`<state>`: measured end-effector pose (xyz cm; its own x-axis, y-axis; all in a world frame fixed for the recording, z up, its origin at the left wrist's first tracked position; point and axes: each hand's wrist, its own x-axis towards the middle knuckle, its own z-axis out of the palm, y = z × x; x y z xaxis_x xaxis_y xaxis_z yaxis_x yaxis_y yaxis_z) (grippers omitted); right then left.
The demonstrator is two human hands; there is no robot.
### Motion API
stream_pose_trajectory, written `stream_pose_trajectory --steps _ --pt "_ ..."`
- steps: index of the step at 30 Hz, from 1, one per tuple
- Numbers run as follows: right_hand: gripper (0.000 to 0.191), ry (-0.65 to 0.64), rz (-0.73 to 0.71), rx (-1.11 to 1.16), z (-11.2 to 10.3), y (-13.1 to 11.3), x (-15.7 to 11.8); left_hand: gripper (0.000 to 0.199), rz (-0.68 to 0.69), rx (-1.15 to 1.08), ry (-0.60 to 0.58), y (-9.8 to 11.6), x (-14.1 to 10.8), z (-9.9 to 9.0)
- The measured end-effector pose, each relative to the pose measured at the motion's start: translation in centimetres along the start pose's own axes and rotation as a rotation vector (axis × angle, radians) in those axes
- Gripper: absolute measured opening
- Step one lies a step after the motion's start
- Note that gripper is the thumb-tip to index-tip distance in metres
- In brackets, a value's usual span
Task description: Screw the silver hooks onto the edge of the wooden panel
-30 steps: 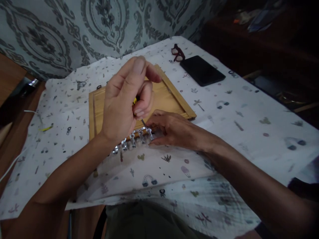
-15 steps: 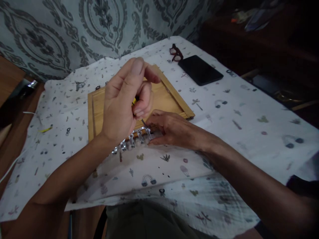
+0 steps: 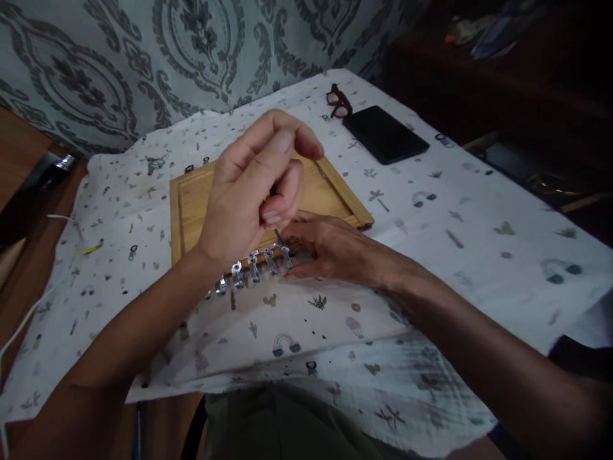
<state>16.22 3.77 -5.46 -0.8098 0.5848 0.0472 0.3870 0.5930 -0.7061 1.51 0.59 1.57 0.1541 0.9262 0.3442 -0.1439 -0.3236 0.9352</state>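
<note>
My left hand [image 3: 253, 185] is raised over the wooden board, fingers curled round a yellow and black tool, probably a screwdriver, mostly hidden by the palm. Its thin metal shaft [image 3: 278, 236] points down at a row of shiny metal clips [image 3: 253, 267] along the near edge of the framed wooden board [image 3: 330, 198]. Low beside the right end of that row, my right hand [image 3: 335, 248] rests with fingers bent and thumb apart, its fingertips against the board's edge and last clip. Whatever lies between those fingertips is hidden.
A black tablet [image 3: 385, 135] and dark red glasses [image 3: 339, 102] lie at the back right of the patterned cloth [image 3: 460, 211]. At the left are a white cable [image 3: 23, 317] and a small yellow item [image 3: 90, 248]. A patterned curtain hangs behind the table.
My left hand has shifted slightly right and turned at the wrist, with the tool still in it. My right hand and the board have stayed nearly in place.
</note>
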Motion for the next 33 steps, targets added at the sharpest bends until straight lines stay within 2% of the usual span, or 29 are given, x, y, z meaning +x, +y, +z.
stream_pose_trajectory --steps 4,7,10,12,15,19,23,26,28,33 --pt "0.023 0.008 0.002 -0.012 0.1 0.0 0.0 0.024 -0.048 0.059 -0.075 -0.4 0.4 -0.9" --pt "0.027 0.010 -0.003 -0.016 0.2 0.1 0.0 0.026 0.025 0.074 -0.093 -1.0 0.7 -1.5" --pt "0.032 0.006 0.013 -0.007 0.2 0.1 0.0 0.030 0.105 0.123 0.061 -1.3 0.6 -1.6" --pt "0.034 0.006 0.021 -0.005 0.2 0.0 -0.1 0.029 0.088 0.073 0.169 -1.4 0.2 -1.2" --pt "0.033 0.003 0.014 0.001 0.2 -0.1 0.0 0.031 0.053 -0.065 0.208 -1.6 -0.2 -0.2" --pt "0.027 0.012 -0.010 0.022 0.3 0.1 0.0 0.040 0.065 -0.124 0.088 -2.0 0.1 0.3" --pt "0.025 0.028 -0.044 0.065 0.4 0.2 0.0 0.042 0.000 -0.206 -0.133 -2.0 0.9 -0.5" --pt "0.027 0.017 -0.016 0.079 0.5 0.2 0.0 0.036 -0.054 -0.204 -0.228 -1.6 1.0 -1.2" --pt "0.027 0.011 0.000 0.082 0.5 0.2 0.0 0.036 -0.054 -0.142 -0.192 -1.3 0.7 -1.3" --pt "0.032 0.028 -0.007 0.061 0.6 0.4 0.1 0.042 0.025 -0.033 0.121 -1.2 -0.1 -0.7"
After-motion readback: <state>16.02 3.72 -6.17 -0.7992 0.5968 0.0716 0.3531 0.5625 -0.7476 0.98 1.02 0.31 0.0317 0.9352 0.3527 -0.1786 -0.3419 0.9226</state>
